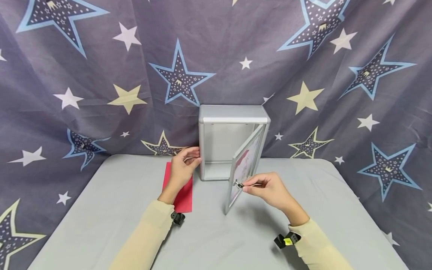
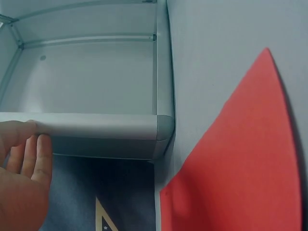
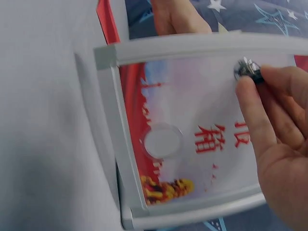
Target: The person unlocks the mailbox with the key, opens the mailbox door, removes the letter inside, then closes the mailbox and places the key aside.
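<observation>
A silver metal box [image 1: 219, 114] stands upright at the back of the table, its front door [image 1: 248, 161] swung outward on the right. Its interior looks bare in the head and left wrist views. My left hand [image 1: 183, 167] holds the box's left edge, thumb at the front rim and fingers along the outer side; the left wrist view shows this hand [image 2: 24, 168] close up. With thumb and forefinger, my right hand [image 1: 271, 189] pinches a small key [image 1: 239, 184] at the door's lock. Red characters and a round clear patch mark the door panel [image 3: 192, 101].
A red paper sheet [image 1: 183, 198] lies left of the box, partly under my left forearm. The grey cloth-covered table [image 1: 209, 240] reaches back to a star-patterned curtain [image 1: 219, 56] right behind the box. The open door juts toward me.
</observation>
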Demonstrator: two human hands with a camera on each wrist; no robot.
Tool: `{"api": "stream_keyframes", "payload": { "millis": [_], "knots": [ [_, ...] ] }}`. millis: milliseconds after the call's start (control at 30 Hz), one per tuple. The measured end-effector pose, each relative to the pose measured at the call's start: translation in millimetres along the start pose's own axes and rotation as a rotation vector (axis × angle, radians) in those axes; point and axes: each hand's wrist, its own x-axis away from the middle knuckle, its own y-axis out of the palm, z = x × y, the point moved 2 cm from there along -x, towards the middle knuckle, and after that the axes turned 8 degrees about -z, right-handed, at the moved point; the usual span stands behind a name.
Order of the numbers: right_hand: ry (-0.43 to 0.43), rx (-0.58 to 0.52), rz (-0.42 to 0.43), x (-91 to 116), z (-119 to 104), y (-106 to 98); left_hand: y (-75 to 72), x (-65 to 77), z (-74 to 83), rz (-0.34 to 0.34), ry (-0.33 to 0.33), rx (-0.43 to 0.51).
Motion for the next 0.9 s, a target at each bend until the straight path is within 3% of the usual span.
{"api": "stream_keyframes", "payload": {
  "millis": [333, 900],
  "knots": [
    [-0.071, 0.052, 0.129, -19, 2, 26, 0.0, -1.6, 0.6, 0.0, 0.018, 0.032],
    [-0.036, 0.125, 0.273, -45, 1, 51, 2.1, -0.4, -0.7, 0.017, -0.003, 0.034]
  ]
}}
